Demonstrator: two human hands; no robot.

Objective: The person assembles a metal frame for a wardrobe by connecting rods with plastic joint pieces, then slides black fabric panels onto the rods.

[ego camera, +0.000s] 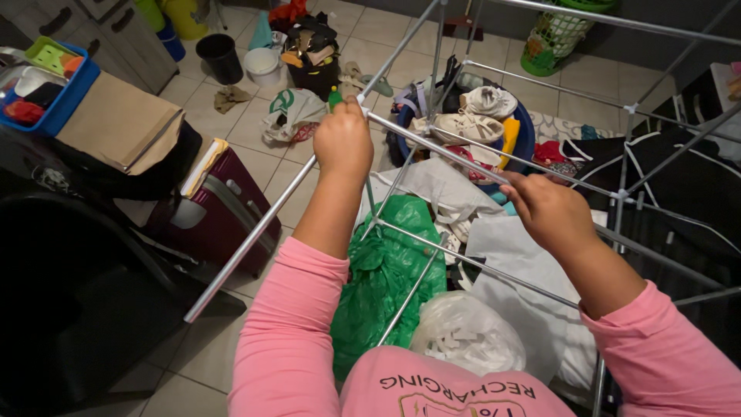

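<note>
Overhead, 2 bare hands in pink sleeves work on a metal drying rack [432, 147], whose thin grey rods cross the whole view. Set on the corner where a long rod meets the frame, the left hand [342, 143] is curled shut around that joint, with the tip of a small green object [334, 98] (too little of it shows to tell its kind) poking up above the fingers. Lower and to the right, the right hand [546, 210] rests on another rod with its fingers bent over it, pinching the bar; the 2 hands are well apart along the rack. Beneath and between the forearms lies a crumpled green plastic bag [386, 270], and just below the right wrist sits a clear bag of white pieces [465, 332] beside white cloth [517, 270]. Beyond the hands, past the rods, a blue tub [526, 135] holds white shoes [478, 116] and mixed laundry. Left of the left arm stands a maroon suitcase [224, 208], with a blue crate [58, 100] further out on a dark surface.
</note>
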